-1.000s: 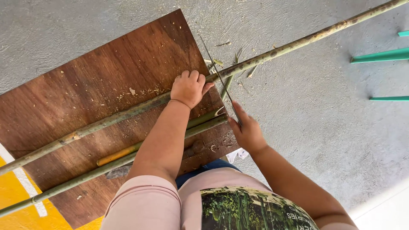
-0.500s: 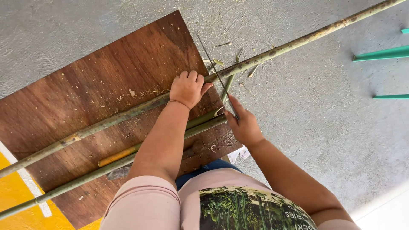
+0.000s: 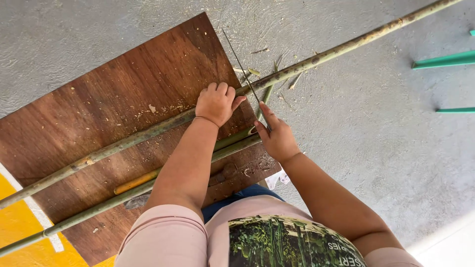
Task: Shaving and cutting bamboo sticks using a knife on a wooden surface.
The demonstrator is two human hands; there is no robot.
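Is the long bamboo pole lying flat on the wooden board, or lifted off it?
Lying flat. The bamboo pole rests across the wooden board, with the left hand pressed on top of it.

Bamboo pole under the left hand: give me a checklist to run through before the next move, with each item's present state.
1. Left hand clamped on the long bamboo pole: ok.
2. Pole resting on the brown wooden board: ok, though its far end overhangs the concrete floor.
3. Right hand gripping the thin blade: ok.
4. Blade edge meeting the pole: cannot tell, too thin to see.
5. Left fingers clear of the blade: not ok, the thumb lies right beside it.
6. Spare split bamboo pieces lying still on the board: ok.
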